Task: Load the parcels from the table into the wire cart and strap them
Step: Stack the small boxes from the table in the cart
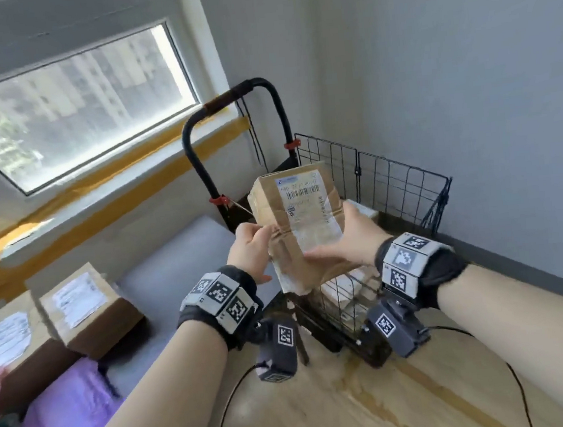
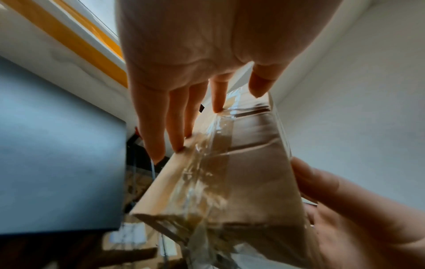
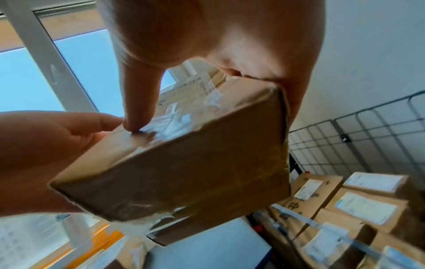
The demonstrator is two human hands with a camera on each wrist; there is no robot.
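Observation:
Both of my hands hold a brown cardboard parcel (image 1: pixel 301 204) with a white shipping label, tilted above the black wire cart (image 1: pixel 389 172). My left hand (image 1: pixel 259 244) grips its left edge; its fingers (image 2: pixel 177 127) lie along the taped side (image 2: pixel 241 163), with the thumb on the other face. My right hand (image 1: pixel 339 237) grips the right side, thumb (image 3: pixel 135 109) on the labelled face and fingers behind the parcel (image 3: pixel 184 172). Several labelled boxes (image 3: pixel 368 205) lie inside the cart (image 3: pixel 372 131).
On the grey table (image 1: pixel 175 268) at the left lie two labelled cardboard boxes (image 1: pixel 86 304), (image 1: pixel 7 339) and a purple mailer bag (image 1: pixel 68 406). The cart's black handle (image 1: pixel 244 89) stands by the window. A wall is close behind the cart. Black cables run over the wooden floor (image 1: pixel 377 403).

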